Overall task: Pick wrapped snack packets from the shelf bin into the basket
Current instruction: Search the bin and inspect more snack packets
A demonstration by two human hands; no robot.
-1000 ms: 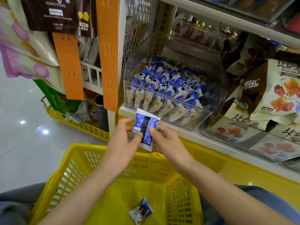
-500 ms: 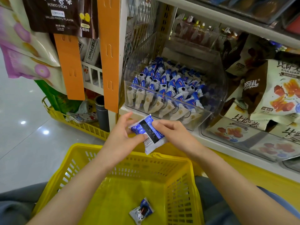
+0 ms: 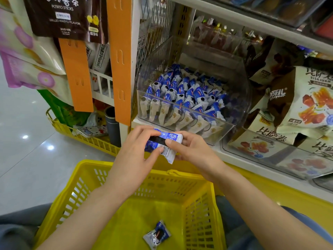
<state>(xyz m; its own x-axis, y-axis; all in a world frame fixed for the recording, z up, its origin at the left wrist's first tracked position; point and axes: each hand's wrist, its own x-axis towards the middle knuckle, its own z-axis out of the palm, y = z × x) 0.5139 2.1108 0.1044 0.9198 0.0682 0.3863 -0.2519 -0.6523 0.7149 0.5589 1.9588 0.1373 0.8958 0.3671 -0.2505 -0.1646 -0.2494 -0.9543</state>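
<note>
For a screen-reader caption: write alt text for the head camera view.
The left hand and right hand pinch one blue-and-white snack packet between them, in front of the shelf and above a yellow basket. A second packet lies on the basket floor. Behind the hands, a clear shelf bin holds many matching packets.

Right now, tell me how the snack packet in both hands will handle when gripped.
Probably light: the left hand and right hand pinch the blue-and-white snack packet with fingertips only. Its shiny film likely slips. It should lie flat, not roll, like the loose packet in the yellow basket.
</note>
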